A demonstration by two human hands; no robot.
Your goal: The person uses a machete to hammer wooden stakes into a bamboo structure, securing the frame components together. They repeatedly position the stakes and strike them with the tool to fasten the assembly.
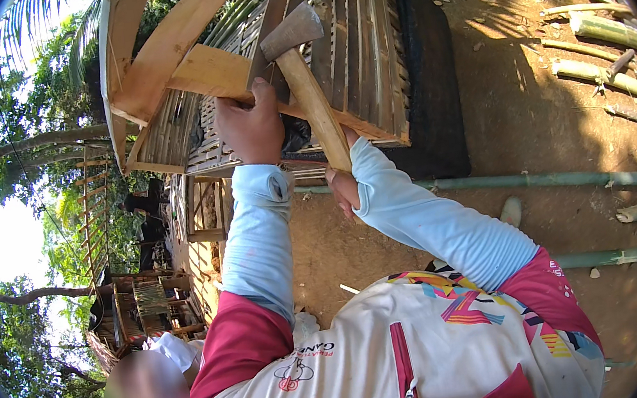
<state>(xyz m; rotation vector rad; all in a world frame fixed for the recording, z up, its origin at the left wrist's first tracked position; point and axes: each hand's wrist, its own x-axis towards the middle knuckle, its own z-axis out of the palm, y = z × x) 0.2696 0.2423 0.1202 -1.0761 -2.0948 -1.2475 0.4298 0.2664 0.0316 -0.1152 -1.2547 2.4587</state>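
Observation:
My right hand (343, 189) is wrapped around the lower end of the wooden handle of a hatchet (310, 94). Its worn steel head points up and away, over a slatted bamboo structure (353, 53). Just left of the hatchet, my left hand (251, 128) is closed on the near end of a short wooden board (211, 71). Behind that piece, a longer plank (179, 42) slants toward the upper right. The left fingers are partly hidden, with the thumb showing on top. Light blue sleeves cover both forearms.
Dark sheeting (432, 76) hangs along the structure's right side. Green bamboo poles (560, 178) lie across the dirt ground, and cut bamboo pieces (610, 79) are at far right. A person (148, 395) in a white cap is at lower left, before a wooden hut (142, 302) and trees.

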